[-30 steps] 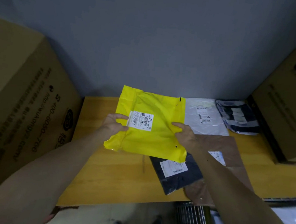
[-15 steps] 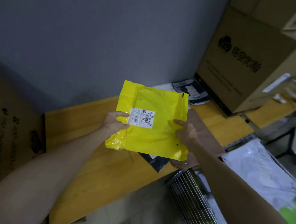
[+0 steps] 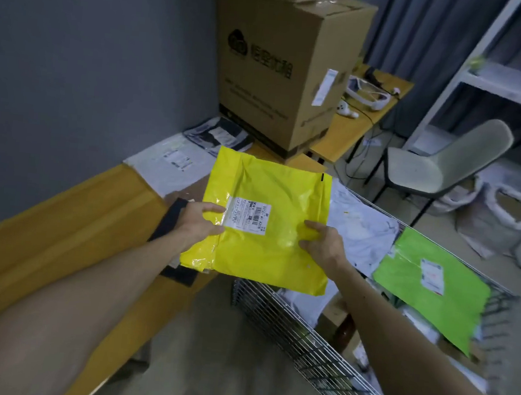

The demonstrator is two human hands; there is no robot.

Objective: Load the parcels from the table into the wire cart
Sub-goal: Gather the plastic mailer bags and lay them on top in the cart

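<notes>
A yellow plastic parcel (image 3: 271, 204) with a white label hangs in the air over the table's edge and the near corner of the wire cart (image 3: 288, 324). My left hand (image 3: 199, 223) grips its left edge and my right hand (image 3: 323, 244) grips its right side. Inside the cart lie a green parcel (image 3: 429, 283) and white parcels (image 3: 361, 229). On the wooden table (image 3: 57, 241) remain a white parcel (image 3: 170, 166), a dark parcel (image 3: 217, 136) at the back, and a black parcel (image 3: 168, 220) partly hidden under my left wrist.
A large cardboard box (image 3: 281, 72) stands on the table's far end against the grey wall. Beyond it is a second table with small devices. A pale chair (image 3: 440, 163), white shelving (image 3: 503, 77) and filled sacks (image 3: 505, 217) stand to the right of the cart.
My view has swung right from the table toward the cart. Both hands have carried the yellow parcel rightward, off the table's middle and over the cart's near corner.
</notes>
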